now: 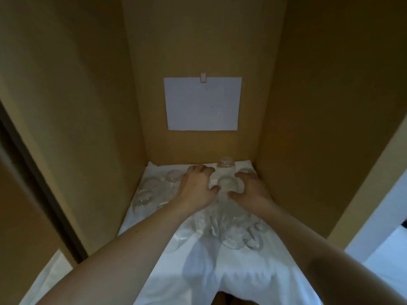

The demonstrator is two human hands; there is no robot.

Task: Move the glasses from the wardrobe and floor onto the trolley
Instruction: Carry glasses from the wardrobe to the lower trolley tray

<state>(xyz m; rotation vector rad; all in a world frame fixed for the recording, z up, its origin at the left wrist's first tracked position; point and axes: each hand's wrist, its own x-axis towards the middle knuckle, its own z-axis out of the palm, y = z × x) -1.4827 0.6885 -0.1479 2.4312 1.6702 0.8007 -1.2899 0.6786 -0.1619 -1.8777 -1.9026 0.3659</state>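
Because the glasses (152,194) are standing upside down on a white cloth (220,271) in the wardrobe (308,106), both hands are reaching deep: the left hand (196,183) and right hand (251,188) are spreading, fingers curled, holding nothing, beside one glass (226,183).

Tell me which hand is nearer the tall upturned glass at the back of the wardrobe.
Right, narrowly. The right hand sits just right of and below the tall upturned glass; the left hand lies farther off to its left.
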